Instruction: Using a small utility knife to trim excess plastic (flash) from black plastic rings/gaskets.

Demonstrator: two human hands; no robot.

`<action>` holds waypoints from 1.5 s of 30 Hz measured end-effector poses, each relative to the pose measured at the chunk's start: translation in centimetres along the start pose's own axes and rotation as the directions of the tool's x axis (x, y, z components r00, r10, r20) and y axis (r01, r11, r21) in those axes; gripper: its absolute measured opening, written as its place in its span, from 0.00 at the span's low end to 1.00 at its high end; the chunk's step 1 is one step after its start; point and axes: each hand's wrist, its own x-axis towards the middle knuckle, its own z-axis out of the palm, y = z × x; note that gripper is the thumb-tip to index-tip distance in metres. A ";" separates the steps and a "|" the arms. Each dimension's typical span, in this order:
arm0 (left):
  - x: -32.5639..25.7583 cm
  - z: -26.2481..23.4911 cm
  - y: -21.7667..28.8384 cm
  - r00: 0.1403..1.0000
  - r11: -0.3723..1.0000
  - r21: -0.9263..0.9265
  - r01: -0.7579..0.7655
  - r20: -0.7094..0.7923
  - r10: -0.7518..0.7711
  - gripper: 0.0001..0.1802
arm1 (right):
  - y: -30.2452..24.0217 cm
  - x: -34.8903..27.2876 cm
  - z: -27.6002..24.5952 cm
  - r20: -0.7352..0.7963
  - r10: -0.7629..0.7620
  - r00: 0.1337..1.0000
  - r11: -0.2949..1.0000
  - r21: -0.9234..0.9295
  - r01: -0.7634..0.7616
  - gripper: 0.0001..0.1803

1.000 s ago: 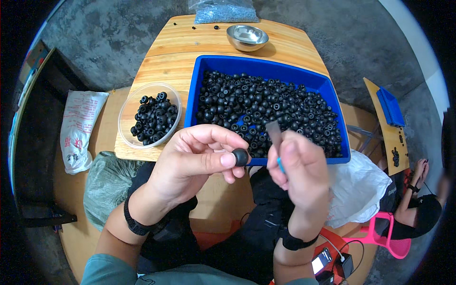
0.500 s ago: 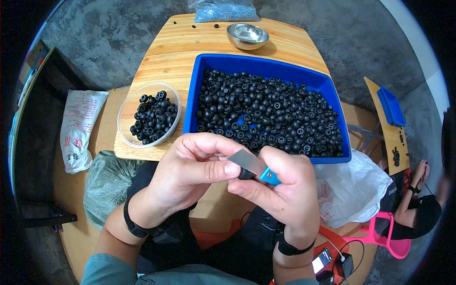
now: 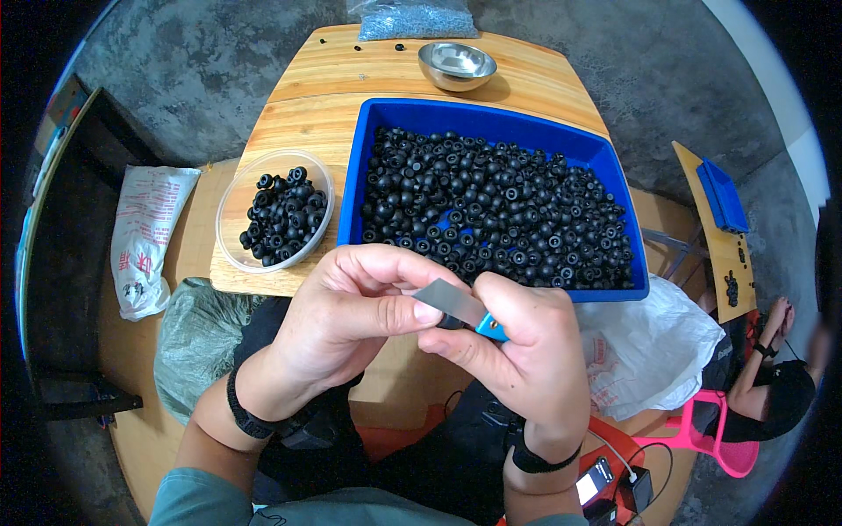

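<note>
My right hand (image 3: 526, 346) is closed round the blue handle of a small knife (image 3: 449, 302), its flat blade pointing left. The thumb and forefinger of my left hand (image 3: 368, 298) pinch a small round black part (image 3: 452, 322), mostly covered by the blade and my fingers. The blade lies across that part, near my left thumb. Both hands are held up just before the near edge of a blue tray (image 3: 351, 175) full of similar black parts (image 3: 491, 193). A clear round tub (image 3: 230, 247) to the left holds several more black parts (image 3: 285, 219).
A steel bowl (image 3: 457, 67) and a bag of bluish bits (image 3: 417, 21) stand at the wooden table's (image 3: 307, 114) far end. Bags lie on both sides below. At right, another person (image 3: 772, 386) sits by a small table (image 3: 702, 193) and a pink chair (image 3: 732, 443).
The knife and my right thumb have shifted slightly to the left across the black part. My left hand keeps its place.
</note>
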 end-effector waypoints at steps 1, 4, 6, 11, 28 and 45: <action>0.1 -0.2 -0.2 1.000 1.000 0.000 0.000 0.000 0.000 0.12 | 0.1 0.0 0.1 0.000 0.000 1.000 1.000 0.000 0.000 0.22; 0.3 -0.5 -0.4 1.000 1.000 -0.024 -0.013 0.012 0.014 0.13 | 0.5 0.0 0.6 -0.035 -0.022 0.999 1.000 -0.013 0.021 0.22; 0.3 -0.5 -0.4 1.000 1.000 -0.014 -0.008 -0.020 0.008 0.13 | 0.6 0.0 0.6 -0.041 -0.025 0.999 1.000 -0.005 0.025 0.21; 0.2 -1.1 1.2 0.986 0.986 0.138 -0.098 -0.121 0.115 0.10 | 1.6 0.1 -0.8 -0.092 0.092 0.992 0.995 0.045 -0.088 0.22; 1.6 -3.6 1.8 0.754 0.679 0.703 -0.213 -0.324 0.572 0.15 | 8.8 4.1 0.3 -0.144 0.396 0.907 0.750 -0.518 -0.410 0.12; 0.8 -1.1 -0.5 0.994 0.941 0.326 -0.088 -0.039 0.107 0.11 | 1.4 0.6 -0.8 -0.022 0.083 0.996 0.986 0.148 -0.078 0.15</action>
